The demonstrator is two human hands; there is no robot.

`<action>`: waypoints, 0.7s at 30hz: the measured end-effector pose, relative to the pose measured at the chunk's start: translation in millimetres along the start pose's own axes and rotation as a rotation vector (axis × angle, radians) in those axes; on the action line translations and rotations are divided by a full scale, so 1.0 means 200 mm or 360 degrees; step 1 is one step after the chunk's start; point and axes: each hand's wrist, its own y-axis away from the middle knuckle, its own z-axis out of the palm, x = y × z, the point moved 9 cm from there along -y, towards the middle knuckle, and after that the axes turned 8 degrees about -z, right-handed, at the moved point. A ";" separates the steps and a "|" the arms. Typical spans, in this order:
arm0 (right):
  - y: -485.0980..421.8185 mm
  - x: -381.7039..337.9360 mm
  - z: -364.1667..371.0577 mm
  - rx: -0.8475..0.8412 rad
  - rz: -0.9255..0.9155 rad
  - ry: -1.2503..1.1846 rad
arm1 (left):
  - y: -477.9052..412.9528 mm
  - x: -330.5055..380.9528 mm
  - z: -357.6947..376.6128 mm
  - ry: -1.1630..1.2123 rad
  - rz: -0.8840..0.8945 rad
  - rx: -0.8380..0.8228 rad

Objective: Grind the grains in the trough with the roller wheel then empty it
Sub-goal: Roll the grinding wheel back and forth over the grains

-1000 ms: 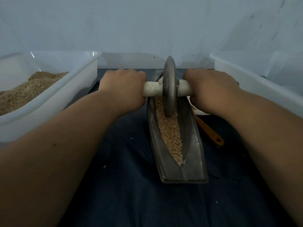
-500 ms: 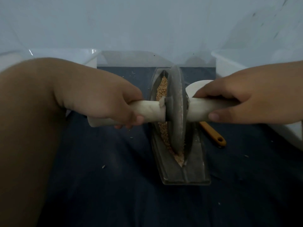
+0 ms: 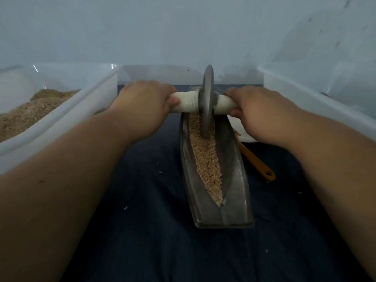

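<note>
Dark blue surface (image 3: 142, 231) carries long grey metal trough (image 3: 234, 180). Our left hand (image 3: 142, 106) and right hand (image 3: 262, 110), fingers (image 3: 174, 101) clenched round white axle (image 3: 186, 100), have pushed grey disc roller wheel (image 3: 207, 102) from near end to far end. Tan grains (image 3: 207, 159) in trough look coarse: we judge grinding unfinished.

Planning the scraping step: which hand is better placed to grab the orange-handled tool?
The right hand. The orange-handled tool lies right of the trough, close by that hand; the left hand would have to cross the trough. Both now grip the roller handle.
</note>
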 end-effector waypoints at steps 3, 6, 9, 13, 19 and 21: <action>0.00 0.00 0.00 0.0072 -0.0033 0.0061 | 0.02 0.02 0.01 -0.0205 0.0106 0.0034; 0.01 -0.03 0.00 -0.0043 -0.0086 0.0036 | 0.05 0.01 0.03 -0.0218 0.0144 -0.0161; 0.05 -0.10 -0.05 -0.0307 -0.0134 -0.0088 | 0.10 0.02 0.04 -0.0219 0.0129 -0.0546; 0.16 -0.18 -0.12 -0.0768 -0.0149 -0.0190 | 0.23 0.06 -0.01 -0.0328 0.0200 -0.0878; 0.22 -0.26 -0.20 -0.0952 -0.0198 -0.0436 | 0.31 0.08 -0.07 -0.0272 0.0138 -0.1007; 0.21 -0.23 -0.17 -0.0969 -0.0146 -0.0441 | 0.28 0.07 -0.07 -0.0214 0.0114 -0.1004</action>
